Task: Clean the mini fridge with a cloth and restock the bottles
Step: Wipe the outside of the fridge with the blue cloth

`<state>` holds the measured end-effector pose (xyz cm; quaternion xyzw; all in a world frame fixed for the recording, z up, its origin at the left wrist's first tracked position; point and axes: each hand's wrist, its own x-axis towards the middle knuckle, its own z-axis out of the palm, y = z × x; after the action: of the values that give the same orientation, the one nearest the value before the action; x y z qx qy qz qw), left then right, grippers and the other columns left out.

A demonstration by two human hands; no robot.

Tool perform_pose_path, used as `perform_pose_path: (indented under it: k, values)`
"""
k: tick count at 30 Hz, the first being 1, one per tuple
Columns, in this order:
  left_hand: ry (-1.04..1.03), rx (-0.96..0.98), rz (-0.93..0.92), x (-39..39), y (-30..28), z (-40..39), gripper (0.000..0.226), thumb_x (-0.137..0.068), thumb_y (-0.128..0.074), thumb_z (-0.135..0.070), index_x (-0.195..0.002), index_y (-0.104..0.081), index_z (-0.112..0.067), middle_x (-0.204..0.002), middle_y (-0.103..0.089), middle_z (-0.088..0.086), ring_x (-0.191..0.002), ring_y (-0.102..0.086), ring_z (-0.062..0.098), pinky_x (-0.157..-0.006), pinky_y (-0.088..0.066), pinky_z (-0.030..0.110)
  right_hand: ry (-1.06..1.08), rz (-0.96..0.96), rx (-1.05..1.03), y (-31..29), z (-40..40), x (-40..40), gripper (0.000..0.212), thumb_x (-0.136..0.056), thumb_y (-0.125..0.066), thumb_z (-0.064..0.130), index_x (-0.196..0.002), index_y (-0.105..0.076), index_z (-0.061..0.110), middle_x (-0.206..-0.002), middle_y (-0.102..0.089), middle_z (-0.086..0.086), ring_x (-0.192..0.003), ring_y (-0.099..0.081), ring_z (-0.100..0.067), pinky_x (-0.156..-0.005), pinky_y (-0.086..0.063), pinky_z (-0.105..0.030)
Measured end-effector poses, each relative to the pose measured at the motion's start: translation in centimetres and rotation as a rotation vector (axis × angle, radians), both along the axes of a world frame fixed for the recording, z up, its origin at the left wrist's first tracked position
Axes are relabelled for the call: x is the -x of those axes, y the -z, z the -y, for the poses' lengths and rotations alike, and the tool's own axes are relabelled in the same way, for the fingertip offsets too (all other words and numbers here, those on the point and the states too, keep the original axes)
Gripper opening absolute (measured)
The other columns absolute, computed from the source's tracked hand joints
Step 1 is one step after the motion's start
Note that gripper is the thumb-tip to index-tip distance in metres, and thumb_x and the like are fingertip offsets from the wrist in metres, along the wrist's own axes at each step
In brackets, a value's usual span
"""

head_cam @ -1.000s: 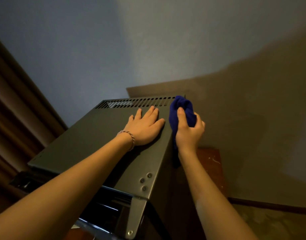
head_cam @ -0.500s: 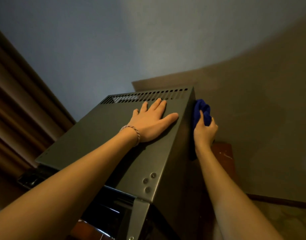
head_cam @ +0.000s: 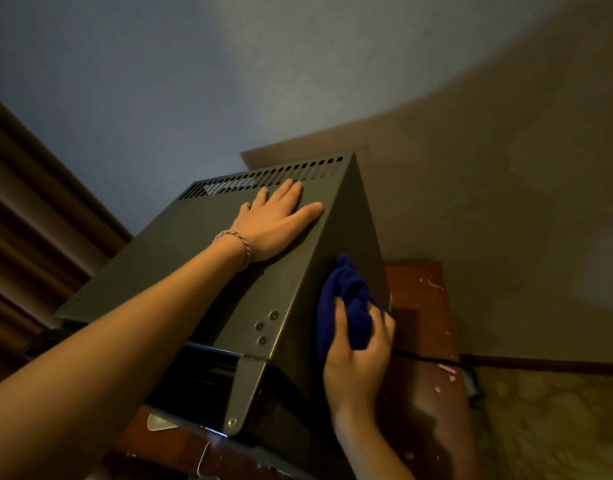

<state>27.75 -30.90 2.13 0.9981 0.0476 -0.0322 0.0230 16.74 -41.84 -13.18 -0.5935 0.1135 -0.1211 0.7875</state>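
The dark grey mini fridge (head_cam: 180,258) fills the middle of the head view, its vented top facing up and its right side wall facing me. My left hand (head_cam: 275,223) lies flat on the fridge top near the vent slots, fingers straight. My right hand (head_cam: 358,355) grips a bunched dark blue cloth (head_cam: 346,303) and presses it against the fridge's right side wall, near the front corner. No bottles are visible.
The fridge stands on a reddish wooden surface (head_cam: 423,306) with small pink scraps on it. A black cable (head_cam: 433,358) runs off to the right behind the fridge. Brown curtains (head_cam: 31,216) hang at the left. Walls close in behind and to the right.
My right hand has dragged the cloth from the fridge's top rear right corner down and forward along the right side wall. My left hand stays flat on the top.
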Motion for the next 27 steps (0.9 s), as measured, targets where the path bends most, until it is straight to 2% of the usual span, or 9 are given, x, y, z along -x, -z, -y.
perform_pose_path:
  k: [5, 8, 9, 11, 14, 16, 19, 23, 27]
  values:
    - [0.004, 0.008, -0.004, 0.2, -0.1, 0.0, 0.074, -0.096, -0.02, -0.07, -0.158, -0.007, -0.032, -0.165, 0.002, -0.01, -0.152, 0.003, 0.023, -0.122, -0.002, 0.049, -0.039, 0.082, -0.019, -2.7, -0.3, 1.6, 0.048, -0.074, -0.051, 0.074, -0.108, -0.06, 0.041, -0.132, -0.05, 0.006, -0.123, -0.047, -0.011, -0.094, -0.033, -0.01]
    - [0.011, 0.006, -0.008, 0.2, -0.1, -0.1, 0.074, -0.096, -0.02, -0.069, -0.158, -0.007, -0.032, -0.165, 0.002, -0.01, -0.152, 0.003, 0.023, -0.123, -0.003, 0.049, -0.035, 0.129, -0.009, -2.7, 0.0, 0.0, 0.06, -0.078, -0.053, 0.07, -0.119, -0.064, 0.028, -0.131, -0.05, 0.004, -0.124, -0.048, -0.013, -0.099, -0.04, -0.019]
    - [0.014, 0.006, -0.008, 0.2, -0.1, -0.2, 0.073, -0.096, -0.02, -0.069, -0.158, -0.007, -0.032, -0.165, 0.002, -0.009, -0.152, 0.002, 0.023, -0.123, -0.004, 0.05, -0.031, 0.144, -0.001, -2.7, 0.1, -0.8, 0.061, -0.08, -0.054, 0.068, -0.128, -0.06, 0.031, -0.134, -0.05, 0.003, -0.126, -0.047, -0.012, -0.103, -0.04, -0.021]
    - [0.02, 0.001, -0.003, 0.1, 0.0, -0.3, 0.073, -0.096, -0.02, -0.07, -0.157, -0.007, -0.032, -0.165, 0.002, -0.01, -0.152, 0.002, 0.023, -0.123, -0.004, 0.05, -0.023, 0.186, 0.017, -2.9, 0.2, -2.5, 0.062, -0.086, -0.061, 0.061, -0.143, -0.042, 0.044, -0.143, -0.045, 0.001, -0.134, -0.041, -0.01, -0.105, -0.031, -0.009]
    - [0.027, 0.0, 0.006, 0.0, 0.0, -0.4, 0.073, -0.096, -0.021, -0.069, -0.157, -0.007, -0.032, -0.165, 0.001, -0.01, -0.152, 0.002, 0.023, -0.123, -0.005, 0.049, 0.006, 0.231, 0.072, -3.1, 0.5, -5.0, 0.065, -0.094, -0.065, 0.037, -0.148, -0.029, 0.042, -0.153, -0.036, -0.007, -0.141, -0.03, -0.009, -0.099, -0.019, 0.005]
    - [0.026, 0.004, 0.011, -0.2, 0.1, -0.6, 0.073, -0.096, -0.022, -0.07, -0.157, -0.008, -0.032, -0.165, 0.0, -0.01, -0.152, 0.001, 0.023, -0.123, -0.005, 0.05, 0.025, 0.263, 0.116, -3.0, 0.7, -6.7, 0.057, -0.096, -0.065, 0.026, -0.145, -0.039, 0.039, -0.151, -0.037, -0.009, -0.137, -0.034, -0.008, -0.101, -0.022, 0.002]
    - [0.033, -0.001, 0.022, -0.4, 0.1, -0.7, 0.074, -0.095, -0.022, -0.071, -0.157, -0.009, -0.033, -0.165, -0.001, -0.01, -0.152, 0.0, 0.023, -0.122, -0.006, 0.05, 0.01, 0.255, 0.142, -2.4, 0.8, -9.4, 0.043, -0.095, -0.065, 0.02, -0.134, -0.056, 0.036, -0.143, -0.044, -0.009, -0.13, -0.047, -0.021, -0.104, -0.033, -0.019]
    - [0.041, -0.013, 0.03, -0.4, 0.1, -0.6, 0.076, -0.094, -0.021, -0.072, -0.157, -0.01, -0.032, -0.166, -0.002, -0.01, -0.152, -0.001, 0.023, -0.122, -0.008, 0.051, 0.028, 0.153, 0.117, -1.0, 1.0, -11.7, 0.038, -0.094, -0.066, 0.015, -0.132, -0.063, 0.019, -0.137, -0.048, -0.012, -0.126, -0.051, -0.024, -0.102, -0.032, -0.02]
    - [0.04, -0.013, 0.03, -0.5, 0.1, -0.6, 0.083, -0.087, -0.018, -0.077, -0.157, -0.01, -0.033, -0.165, -0.003, -0.01, -0.152, -0.003, 0.023, -0.121, -0.009, 0.052, 0.014, 0.058, 0.097, 0.4, 0.9, -11.5, 0.039, -0.095, -0.066, 0.019, -0.133, -0.062, 0.012, -0.138, -0.047, -0.013, -0.128, -0.049, -0.028, -0.103, -0.033, -0.024]
